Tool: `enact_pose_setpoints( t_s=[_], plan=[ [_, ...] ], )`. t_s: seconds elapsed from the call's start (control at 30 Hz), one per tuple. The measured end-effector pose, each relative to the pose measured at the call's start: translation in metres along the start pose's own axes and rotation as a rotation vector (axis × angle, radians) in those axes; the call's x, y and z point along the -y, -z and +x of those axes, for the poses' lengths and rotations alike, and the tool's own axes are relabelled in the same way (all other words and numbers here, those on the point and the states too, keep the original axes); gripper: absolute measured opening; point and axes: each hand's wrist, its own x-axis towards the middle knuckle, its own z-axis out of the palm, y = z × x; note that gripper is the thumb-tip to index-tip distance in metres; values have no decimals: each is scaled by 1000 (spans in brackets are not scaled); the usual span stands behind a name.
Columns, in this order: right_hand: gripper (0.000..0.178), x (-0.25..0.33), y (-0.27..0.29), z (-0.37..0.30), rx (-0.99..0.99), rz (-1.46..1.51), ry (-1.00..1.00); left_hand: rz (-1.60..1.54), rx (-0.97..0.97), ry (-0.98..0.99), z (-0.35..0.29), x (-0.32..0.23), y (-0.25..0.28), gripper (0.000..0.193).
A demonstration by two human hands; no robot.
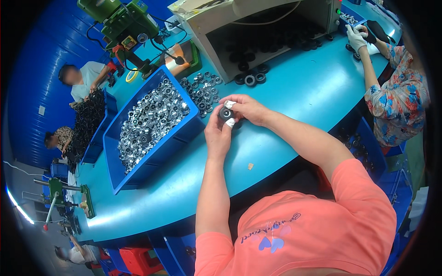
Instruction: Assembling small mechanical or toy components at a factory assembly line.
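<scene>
Above the table edge, my left hand and my right hand are closed together around a small black wheel with a light metal centre. White tape wraps both thumb tips, which press against the wheel from either side. Under my fingers sits another dark round piece, mostly hidden. Left of my hands is a blue bin heaped with shiny silver metal hubs. A loose pile of the same silver parts lies on the table just beyond my left hand.
Ahead stands a cream open-fronted box, with black wheels inside and before it. A green bench machine rises behind the bin. A gloved co-worker sits at right; others work at left. A tan scrap lies on the turquoise table.
</scene>
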Motion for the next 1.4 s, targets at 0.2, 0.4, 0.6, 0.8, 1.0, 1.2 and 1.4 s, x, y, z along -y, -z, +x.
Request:
enact_pose_setpoints(
  t_s=[0.2, 0.4, 0.6, 0.8, 1.0, 1.2, 1.4],
  plan=[
    [29, 1, -7, -1, -8, -41, 59, -35, -40, -27, 0, 2, -1, 52],
    [24, -2, 3, 3, 39, -116, -50, 420, -149, -175, -2, -13, -1, 49],
    [31, 9, 0, -1, 23, -128, -45, 603, -252, -175, -2, -12, 3, 48],
    [39, 9, -7, -7, 40, -211, 12, 678, -296, -294, -1, -7, 4, 48],
    [35, 7, -7, -6, 8, -239, -36, 766, -261, -331, -1, -2, 5, 48],
    [36, 11, -5, -9, 53, -224, -27, 612, -271, -234, -3, -7, 4, 46],
    [39, 20, -2, -14, 108, -194, -50, 378, -282, -101, -6, -5, 0, 45]
  ],
)
